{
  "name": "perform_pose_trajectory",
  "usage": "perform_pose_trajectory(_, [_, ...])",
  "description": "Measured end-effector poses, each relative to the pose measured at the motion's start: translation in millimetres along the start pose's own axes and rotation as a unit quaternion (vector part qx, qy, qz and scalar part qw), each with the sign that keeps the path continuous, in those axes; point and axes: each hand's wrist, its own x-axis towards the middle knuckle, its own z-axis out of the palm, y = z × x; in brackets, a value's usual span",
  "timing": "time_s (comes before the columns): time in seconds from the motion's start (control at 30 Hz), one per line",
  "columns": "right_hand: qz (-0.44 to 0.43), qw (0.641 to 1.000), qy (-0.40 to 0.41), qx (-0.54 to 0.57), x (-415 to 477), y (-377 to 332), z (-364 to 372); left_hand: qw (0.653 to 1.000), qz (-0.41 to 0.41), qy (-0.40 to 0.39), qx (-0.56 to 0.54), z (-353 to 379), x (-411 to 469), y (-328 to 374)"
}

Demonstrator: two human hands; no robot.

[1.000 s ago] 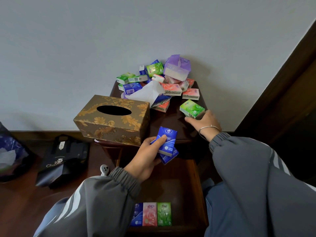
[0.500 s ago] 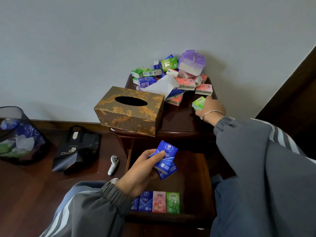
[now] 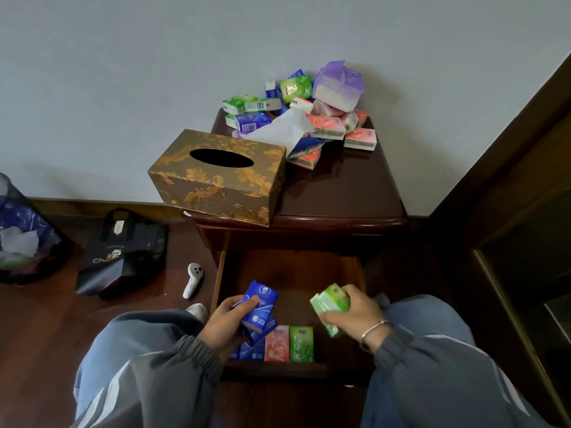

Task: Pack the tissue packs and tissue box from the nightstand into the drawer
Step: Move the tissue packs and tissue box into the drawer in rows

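My left hand (image 3: 227,324) grips blue tissue packs (image 3: 259,307) over the open drawer (image 3: 296,273). My right hand (image 3: 355,313) grips green tissue packs (image 3: 330,302) above the drawer's right side. Along the drawer's front edge stand a blue pack (image 3: 251,350), a pink pack (image 3: 277,344) and a green pack (image 3: 301,344). On the dark nightstand (image 3: 346,193) a gold-patterned tissue box (image 3: 216,177) sits at the front left corner. A pile of small tissue packs (image 3: 327,128) with a purple soft pack (image 3: 338,84) and a loose white tissue (image 3: 284,129) lies at the back.
A black paper bag (image 3: 120,251) and a small white controller (image 3: 193,279) lie on the wooden floor left of the nightstand. A mesh waste bin (image 3: 21,236) stands at the far left. Dark wooden furniture (image 3: 519,211) borders the right side. My knees flank the drawer.
My right hand picked green packs off the nightstand and came down over the drawer. My left hand lowered with the blue packs toward the drawer's front row. The view tilted down.
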Motion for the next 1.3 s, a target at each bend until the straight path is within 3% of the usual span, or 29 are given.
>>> perform_pose_trajectory(0.17, [0.094,0.985,-0.002,-0.147,33.8,12.8,49.8,1.0,0.002,0.02,-0.022,-8.6,11.9,0.7])
perform_pose_trajectory(0.4, [0.141,0.965,-0.062,-0.21,46.5,35.6,83.1,0.999,-0.009,0.037,-0.004,-14.6,18.8,-1.2])
perform_pose_trajectory(0.57, [0.181,0.954,-0.145,-0.189,55.6,38.5,78.6,0.999,-0.011,0.04,0.003,-16.5,22.5,-1.5])
perform_pose_trajectory(0.7, [0.137,0.968,-0.138,-0.161,65.6,36.8,65.3,0.999,-0.017,0.04,0.024,-19.1,28.5,-2.3])
perform_pose_trajectory(0.87, [0.125,0.959,-0.173,-0.188,63.5,42.1,72.3,0.999,-0.013,0.042,0.028,-17.8,33.7,-5.5])
perform_pose_trajectory(1.0, [0.129,0.971,-0.164,-0.114,62.8,45.2,72.9,0.998,-0.005,0.044,0.034,-16.7,36.1,-6.3])
perform_pose_trajectory(1.17, [0.231,0.948,-0.215,-0.045,61.6,45.8,75.2,0.999,-0.008,0.03,0.038,-16.4,37.9,-6.3])
perform_pose_trajectory(1.3, [0.249,0.942,-0.224,-0.02,61.5,47.6,75.7,0.999,-0.002,0.018,0.027,-14.9,37.0,-6.3])
